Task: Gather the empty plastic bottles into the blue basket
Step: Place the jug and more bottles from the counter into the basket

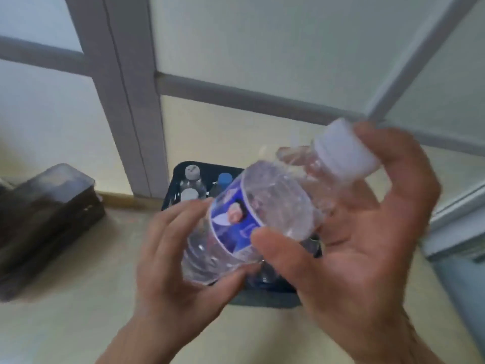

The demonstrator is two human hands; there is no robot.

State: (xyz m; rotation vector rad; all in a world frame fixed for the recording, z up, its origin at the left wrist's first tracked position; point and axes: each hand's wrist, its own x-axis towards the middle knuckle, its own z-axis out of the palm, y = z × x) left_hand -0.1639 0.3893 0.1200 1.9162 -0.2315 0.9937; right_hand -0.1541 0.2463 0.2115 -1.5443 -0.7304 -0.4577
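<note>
A clear empty plastic bottle (265,206) with a blue label and a white cap lies tilted in both hands, cap up to the right. My left hand (173,264) cups its base from below. My right hand (367,243) holds its neck and cap end, thumb against the label. Behind and below the bottle, the dark blue basket (181,172) stands on the floor, mostly hidden by the hands. Inside it stand upright bottles, one with a grey-white cap (192,172) and one with a blue cap (225,179).
A dark box-like object (44,222) sits on the pale floor at left. Grey-framed frosted glass panels (126,101) rise right behind the basket, and another framed panel (456,206) stands at right.
</note>
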